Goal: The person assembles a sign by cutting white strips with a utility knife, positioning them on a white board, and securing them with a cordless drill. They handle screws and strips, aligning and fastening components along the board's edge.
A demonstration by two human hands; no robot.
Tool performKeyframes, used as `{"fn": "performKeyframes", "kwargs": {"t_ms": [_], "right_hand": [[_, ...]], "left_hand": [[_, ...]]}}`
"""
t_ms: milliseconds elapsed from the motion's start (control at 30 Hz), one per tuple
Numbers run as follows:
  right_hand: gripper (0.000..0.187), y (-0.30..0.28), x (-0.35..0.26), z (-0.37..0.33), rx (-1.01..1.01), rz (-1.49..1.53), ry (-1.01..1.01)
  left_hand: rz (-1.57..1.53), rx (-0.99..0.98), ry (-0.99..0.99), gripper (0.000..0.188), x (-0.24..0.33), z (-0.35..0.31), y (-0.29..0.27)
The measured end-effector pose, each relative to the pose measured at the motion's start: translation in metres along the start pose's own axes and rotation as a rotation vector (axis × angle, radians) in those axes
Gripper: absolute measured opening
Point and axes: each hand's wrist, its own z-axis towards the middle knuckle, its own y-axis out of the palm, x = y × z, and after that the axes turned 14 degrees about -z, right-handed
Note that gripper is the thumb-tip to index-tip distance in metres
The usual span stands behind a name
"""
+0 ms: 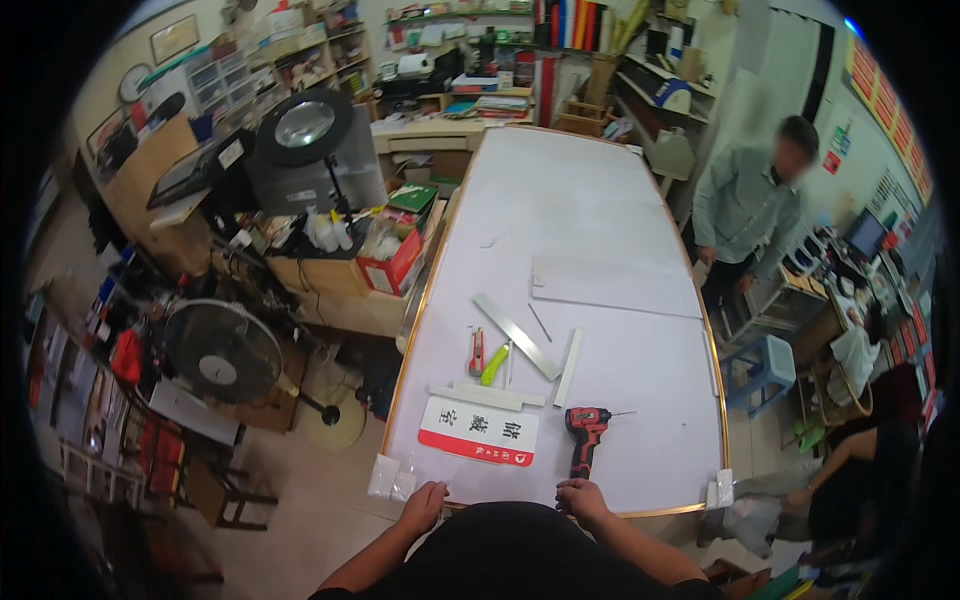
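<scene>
My left hand (426, 506) is at the near edge of the white table (570, 200), left of my body, its fingers curled together. My right hand (582, 498) lies at the same edge, fingers bent, just below the grip of a red and black cordless drill (586, 432). Whether either hand holds anything is hidden. The drill lies on its side, a thin bit pointing right. Left of it lies a white and red sign plate (478, 430). Beyond the plate are white strips (490, 394), a red utility knife (477, 352), a green-handled tool (494, 364) and a flat metal bar (515, 335).
Another white strip (568, 367) and a thin dark rod (540, 322) lie on the table. A white panel (615, 287) rests farther right. A person (745, 205) stands beyond the right edge, near a blue stool (762, 372). A fan (222, 350) stands at left.
</scene>
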Motion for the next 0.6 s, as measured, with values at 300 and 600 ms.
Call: {"fn": "performKeyframes", "kwargs": {"t_ms": [300,600], "right_hand": [[0.025,0.093,0.055,-0.014,0.192,-0.123,-0.084],[0.034,0.115,0.098,-0.044,0.403,-0.288,-0.037]], "left_hand": [[0.080,-0.138,-0.036,0.050,-0.039,0.025,-0.085],[-0.032,-0.225,0.098,0.036,-0.028,0.067,-0.083]]}}
